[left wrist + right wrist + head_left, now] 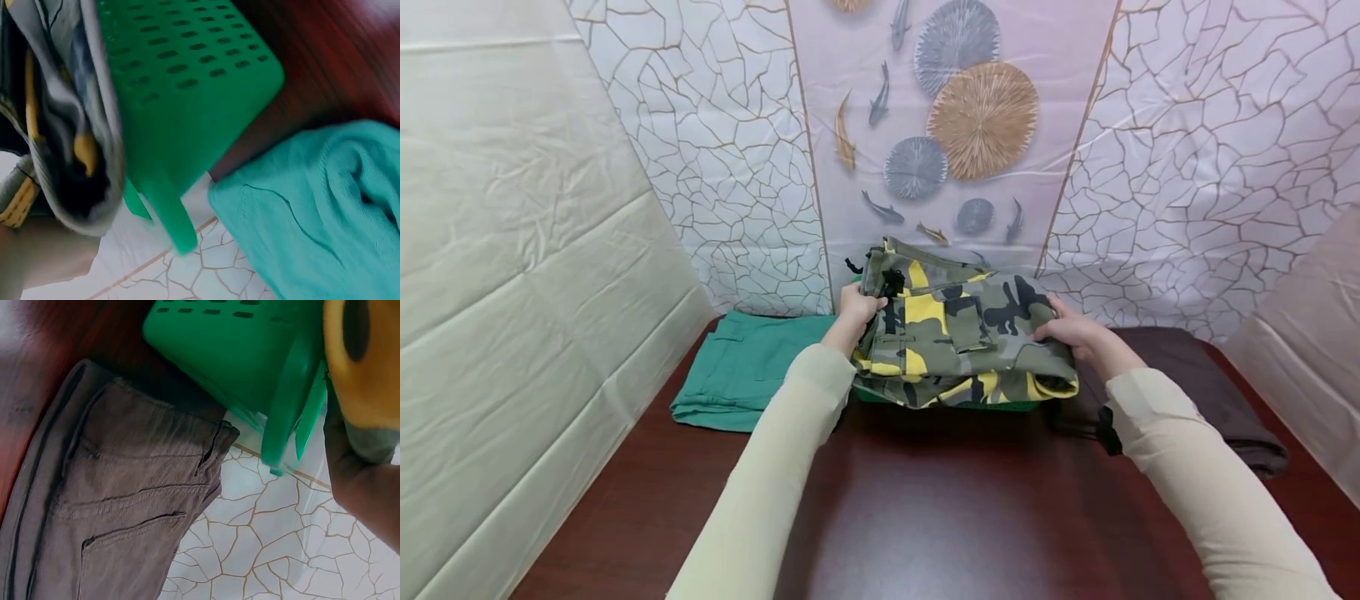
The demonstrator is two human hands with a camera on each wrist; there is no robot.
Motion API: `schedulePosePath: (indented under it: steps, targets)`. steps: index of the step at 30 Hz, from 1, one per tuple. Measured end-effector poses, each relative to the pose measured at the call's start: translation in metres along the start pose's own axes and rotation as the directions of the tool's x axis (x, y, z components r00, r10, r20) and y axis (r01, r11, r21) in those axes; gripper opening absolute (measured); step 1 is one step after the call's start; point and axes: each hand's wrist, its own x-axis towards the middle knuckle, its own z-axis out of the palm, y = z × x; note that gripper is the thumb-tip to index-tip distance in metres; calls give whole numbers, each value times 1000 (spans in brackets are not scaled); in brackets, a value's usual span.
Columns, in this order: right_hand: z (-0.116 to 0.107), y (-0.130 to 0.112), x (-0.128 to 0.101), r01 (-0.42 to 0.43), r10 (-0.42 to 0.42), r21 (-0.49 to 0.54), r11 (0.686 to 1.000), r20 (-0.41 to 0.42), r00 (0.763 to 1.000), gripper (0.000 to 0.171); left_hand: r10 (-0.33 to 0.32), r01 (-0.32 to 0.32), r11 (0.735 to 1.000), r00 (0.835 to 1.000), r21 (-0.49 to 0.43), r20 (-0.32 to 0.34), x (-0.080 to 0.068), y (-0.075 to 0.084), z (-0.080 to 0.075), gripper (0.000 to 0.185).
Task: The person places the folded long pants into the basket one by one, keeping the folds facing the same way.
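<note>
Folded camouflage pants (962, 325) in grey, yellow and black are held up between both hands over a green plastic basket (200, 81). My left hand (859, 307) grips their left edge, thumb on top. At the opposite edge my right hand (1072, 327) grips the folded cloth, thumb above and fingers beneath. Most of the basket is hidden under the pants in the head view; its perforated side and handle show in both wrist views. In the right wrist view, part of the right hand (362, 494) is seen below a yellow patch of the cloth.
Folded teal-green pants (745, 367) lie on the dark red-brown table (910, 508) to the left of the basket. On the right lie folded brown pants (137, 481), partly behind my right forearm. A patterned cloth wall (730, 150) stands close behind, with pale side walls.
</note>
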Motion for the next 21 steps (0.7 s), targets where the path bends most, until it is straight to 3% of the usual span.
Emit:
schedulePosePath:
  steps: [4, 9, 16, 19, 20, 21]
  targets:
    - [5, -2, 15, -2, 0, -19, 1000, -88, 996, 84, 11, -11, 1000, 998, -3, -63, 8, -1, 3, 40]
    - [17, -3, 34, 33, -47, -71, 997, -201, 978, 80, 9, 0, 998, 987, 56, -161, 15, -8, 7, 40]
    - [29, 3, 46, 68, -98, -143, 987, -213, 972, 78, -103, 114, 991, 983, 65, -151, 27, -16, 8, 46]
    - [35, 3, 49, 49, -100, -222, 974, -227, 969, 75, -114, 131, 985, 981, 110, -155, 40, -23, 9, 49]
    - [37, 3, 50, 33, -94, -257, 966, -232, 968, 73, -82, 107, 986, 979, 128, -186, 54, -34, 12, 49]
    - [39, 3, 51, 15, -87, -290, 957, -236, 968, 73, -84, 115, 981, 979, 159, -188, 59, -38, 13, 50]
